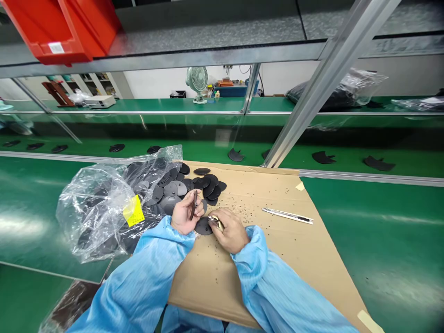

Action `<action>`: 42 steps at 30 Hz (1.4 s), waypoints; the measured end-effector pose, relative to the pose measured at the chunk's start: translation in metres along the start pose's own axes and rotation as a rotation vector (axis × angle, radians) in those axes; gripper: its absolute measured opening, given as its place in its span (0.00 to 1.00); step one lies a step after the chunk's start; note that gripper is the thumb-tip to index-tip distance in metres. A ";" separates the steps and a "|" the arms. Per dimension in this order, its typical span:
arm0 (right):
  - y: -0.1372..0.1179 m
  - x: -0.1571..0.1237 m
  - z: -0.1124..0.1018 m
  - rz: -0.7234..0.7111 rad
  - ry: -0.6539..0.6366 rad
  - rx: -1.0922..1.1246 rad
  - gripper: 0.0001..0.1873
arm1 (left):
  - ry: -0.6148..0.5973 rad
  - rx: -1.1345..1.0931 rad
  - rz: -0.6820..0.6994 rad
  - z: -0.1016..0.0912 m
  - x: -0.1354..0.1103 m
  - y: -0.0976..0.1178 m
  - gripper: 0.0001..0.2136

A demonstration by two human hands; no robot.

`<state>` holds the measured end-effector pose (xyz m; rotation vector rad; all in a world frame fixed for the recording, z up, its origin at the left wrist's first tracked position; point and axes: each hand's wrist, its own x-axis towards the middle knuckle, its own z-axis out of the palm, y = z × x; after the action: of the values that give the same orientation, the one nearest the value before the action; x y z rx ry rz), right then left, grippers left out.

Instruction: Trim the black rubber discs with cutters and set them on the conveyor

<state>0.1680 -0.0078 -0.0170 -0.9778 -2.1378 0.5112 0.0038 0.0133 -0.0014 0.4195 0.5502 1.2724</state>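
On the left, a clear plastic bag point(86, 189) with a yellow label point(133, 211) lies slumped on a green desk point(31, 194), full of dark, rounded discs that spill from its mouth onto a cardboard sheet point(305, 245). Beside the bag, the left hand point(187, 215) pinches one black piece point(193, 206), seen nearly edge-on, between narrowed fingers. Just right of it, a single disc point(202, 226) lies flat on the cardboard, partly under the right hand point(231, 229), whose fingers are curled around a small metal-tipped tool point(217, 222). Behind the hands is a loose heap of discs point(211, 187); black crumbs point(244, 206) dot the cardboard. Farther right lies a slim knife point(287, 216).

The work looks under way: the crumbs suggest some pieces are trimmed, while many lie in and around the bag. Which are finished cannot be told. The right hand hides most of the tool, and glare on the plastic blurs the bag's contents.
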 end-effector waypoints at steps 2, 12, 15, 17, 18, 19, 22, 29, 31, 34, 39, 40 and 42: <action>0.001 -0.001 0.001 -0.048 -0.081 -0.027 0.08 | -0.007 -0.004 0.000 0.000 0.000 -0.001 0.06; -0.001 -0.003 0.002 -0.072 -0.269 -0.168 0.12 | 0.272 0.111 0.095 0.005 0.002 -0.005 0.09; 0.003 -0.001 -0.007 0.059 -0.071 -0.014 0.09 | 0.310 0.195 0.127 0.005 0.003 -0.005 0.13; 0.008 0.001 -0.012 0.213 0.119 0.138 0.07 | 0.296 0.227 0.155 0.005 0.002 -0.004 0.17; 0.012 0.003 -0.014 0.298 0.208 0.228 0.06 | 0.288 0.234 0.154 0.005 0.002 -0.005 0.19; 0.015 0.004 -0.015 0.382 0.289 0.334 0.07 | 0.281 0.236 0.142 0.005 0.001 -0.005 0.20; 0.025 0.009 -0.015 0.590 0.476 0.749 0.12 | 0.259 0.229 0.070 0.007 0.000 -0.007 0.23; 0.033 0.011 -0.017 0.695 0.490 1.366 0.14 | 0.233 0.092 -0.047 -0.002 0.003 -0.012 0.13; 0.032 0.011 -0.017 0.718 0.471 1.413 0.14 | 0.199 0.082 -0.051 -0.005 0.005 -0.013 0.11; 0.031 0.011 -0.016 0.732 0.493 1.455 0.14 | 0.199 0.137 0.013 -0.004 0.004 -0.015 0.11; 0.029 0.013 -0.016 0.724 0.518 1.479 0.14 | 0.215 0.304 0.104 0.004 -0.001 -0.015 0.13; 0.029 0.013 -0.016 0.723 0.524 1.486 0.14 | 0.195 0.301 0.084 0.004 -0.002 -0.014 0.12; 0.028 0.013 -0.016 0.728 0.537 1.500 0.15 | 0.177 0.265 0.024 0.005 -0.004 -0.012 0.11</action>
<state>0.1873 0.0210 -0.0174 -0.7329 -0.4494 1.6099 0.0150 0.0064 -0.0039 0.5380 0.8719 1.2710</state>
